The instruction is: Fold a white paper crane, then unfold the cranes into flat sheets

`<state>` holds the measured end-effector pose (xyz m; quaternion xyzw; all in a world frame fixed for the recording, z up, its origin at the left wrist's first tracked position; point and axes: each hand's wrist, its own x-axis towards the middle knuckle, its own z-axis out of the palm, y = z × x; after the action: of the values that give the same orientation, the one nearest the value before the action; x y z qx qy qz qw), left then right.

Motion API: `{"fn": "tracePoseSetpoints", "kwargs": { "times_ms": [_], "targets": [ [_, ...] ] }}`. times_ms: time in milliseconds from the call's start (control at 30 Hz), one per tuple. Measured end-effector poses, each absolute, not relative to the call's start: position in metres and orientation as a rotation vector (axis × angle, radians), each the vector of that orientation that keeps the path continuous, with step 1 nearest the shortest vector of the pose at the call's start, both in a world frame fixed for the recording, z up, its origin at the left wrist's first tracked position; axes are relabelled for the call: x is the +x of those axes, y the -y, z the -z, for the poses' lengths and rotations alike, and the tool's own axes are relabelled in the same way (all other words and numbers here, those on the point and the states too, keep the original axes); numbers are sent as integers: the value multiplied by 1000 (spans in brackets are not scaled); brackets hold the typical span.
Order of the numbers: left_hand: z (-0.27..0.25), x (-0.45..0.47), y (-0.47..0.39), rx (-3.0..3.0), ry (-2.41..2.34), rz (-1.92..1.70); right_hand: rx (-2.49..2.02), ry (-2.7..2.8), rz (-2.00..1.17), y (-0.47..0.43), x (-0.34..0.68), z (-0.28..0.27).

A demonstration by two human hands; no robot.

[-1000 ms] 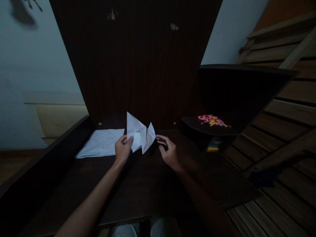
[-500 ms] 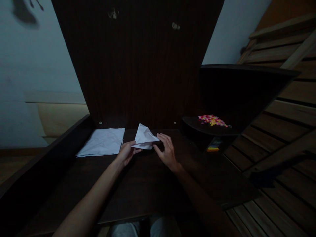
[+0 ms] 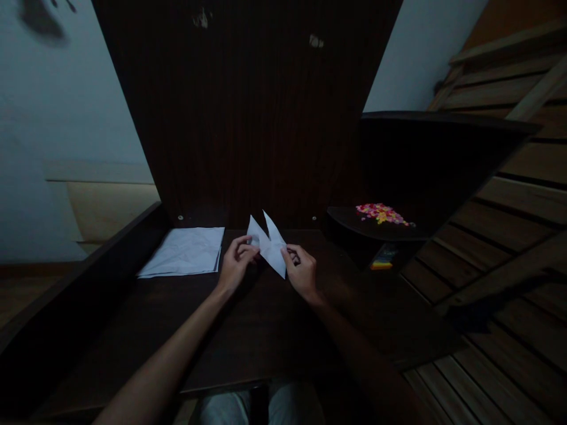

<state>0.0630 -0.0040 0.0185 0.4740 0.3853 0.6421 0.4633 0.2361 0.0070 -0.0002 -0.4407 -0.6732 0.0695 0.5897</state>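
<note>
Between my hands is a folded sheet of white paper (image 3: 271,247), with two pointed flaps standing up at the top and one corner pointing down to the right. My left hand (image 3: 238,260) pinches its left side between thumb and fingers. At the right edge, my right hand (image 3: 300,267) grips the paper, the thumb on the near face and the fingers curled behind. The paper is held just above the dark desk (image 3: 248,330). Part of the left flap is hidden by my left fingers.
A stack of white paper sheets (image 3: 186,251) lies on the desk to the left. Small pink, red and yellow pieces (image 3: 381,213) are heaped on a low corner shelf (image 3: 345,218) at the right. A dark panel (image 3: 248,118) rises behind the desk, and a raised side board (image 3: 84,277) edges its left.
The folded paper has turned, and two separate points now stand up. My right hand has gone from lightly touching its corner to gripping its right edge. My left fingers have moved up.
</note>
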Motion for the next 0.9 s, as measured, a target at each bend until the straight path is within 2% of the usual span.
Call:
{"fn": "tracePoseSetpoints", "kwargs": {
  "times_ms": [600,900],
  "targets": [
    [-6,67,14,1983,-1246,-1653,-967,1596,-195,-1,234,0],
    [-7,68,19,2340,-1144,-1733,-1044,1359,-677,-8,229,12]
  ]
}}
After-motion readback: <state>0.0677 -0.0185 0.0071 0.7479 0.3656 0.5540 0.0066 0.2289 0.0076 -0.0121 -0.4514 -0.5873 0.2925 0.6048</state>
